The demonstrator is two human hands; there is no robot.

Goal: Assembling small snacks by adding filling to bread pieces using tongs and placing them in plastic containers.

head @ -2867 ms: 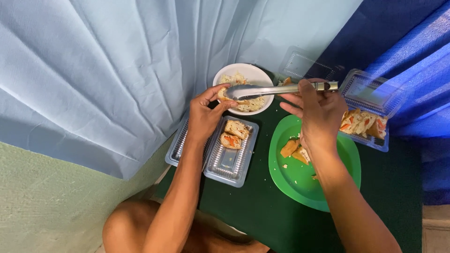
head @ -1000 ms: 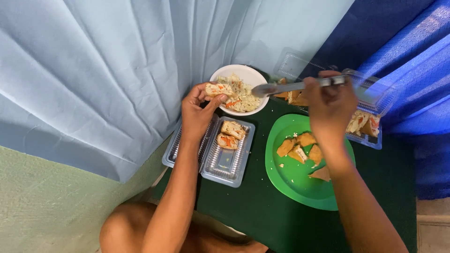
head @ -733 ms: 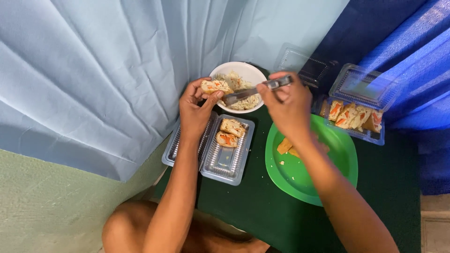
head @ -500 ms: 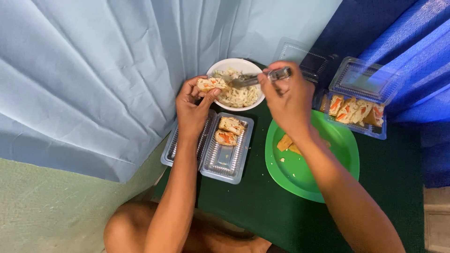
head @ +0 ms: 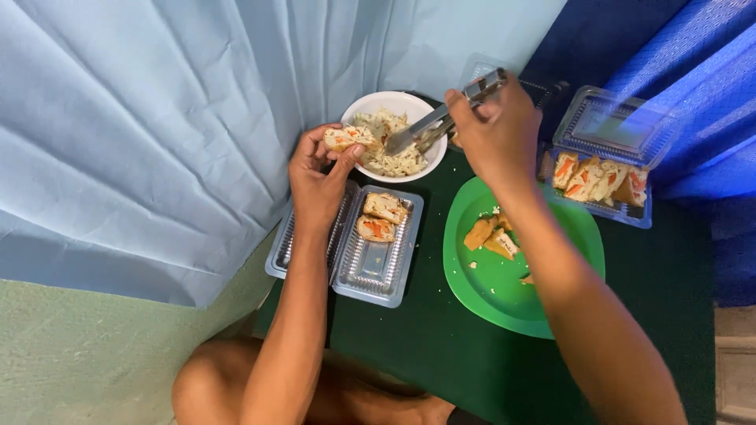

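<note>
Since the earlier frame right hand [head: 498, 138] has swung left, gripping metal tongs [head: 441, 120] angled down-left into white bowl [head: 394, 134], tips just right of stuffed piece [head: 349, 138] pinched by left hand [head: 319, 177] at upper centre.

Dark green tabletop [head: 441, 354]; bright green plate [head: 496, 291] at its centre. White bowl [head: 378, 104] at twelve o'clock holds pale cream filling. Clear ribbed tray [head: 370, 271] at nine o'clock. Pleated pale blue curtain [head: 142, 118]; deep blue cloth [head: 693, 79] at two o'clock.
</note>
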